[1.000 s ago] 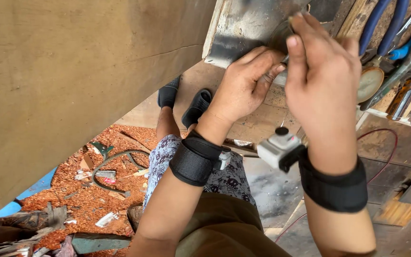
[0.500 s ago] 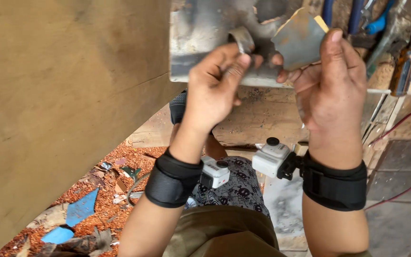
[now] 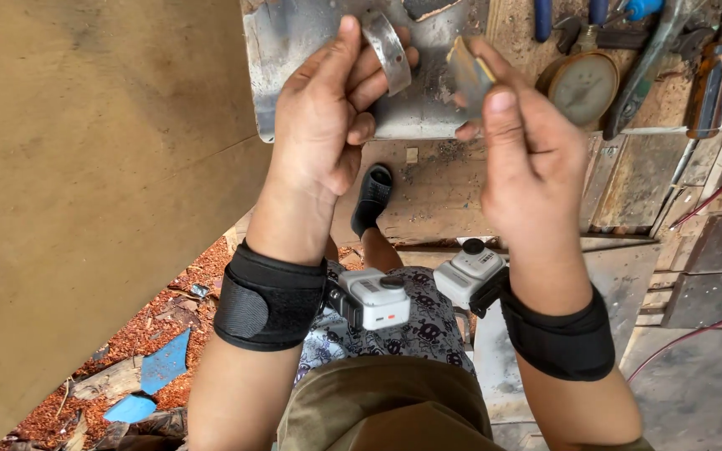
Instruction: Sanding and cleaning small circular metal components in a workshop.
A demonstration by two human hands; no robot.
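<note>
My left hand (image 3: pixel 327 125) pinches a curved strip of grey metal (image 3: pixel 388 52) between thumb and fingers, held up in front of me. My right hand (image 3: pixel 524 159) grips a small flat metal piece with a yellowish edge (image 3: pixel 466 68) close beside it; the two pieces are a short gap apart. Behind both lies a dull grey metal sheet (image 3: pixel 302 50) on the workbench. Black wrist straps with small white cameras (image 3: pixel 371 301) sit on both forearms.
A large tan plywood board (image 3: pixel 85 184) fills the left side. Tools with blue handles and a round gauge (image 3: pixel 582 83) lie on the wooden bench (image 3: pixel 436 192) at top right. A black sandal (image 3: pixel 373 196) and red wood shavings (image 3: pixel 144 334) cover the floor below.
Both hands have drawn back from the metal sheet toward me. The left hand now holds the curved strip clear of the sheet, and the right hand's piece has turned edge-on.
</note>
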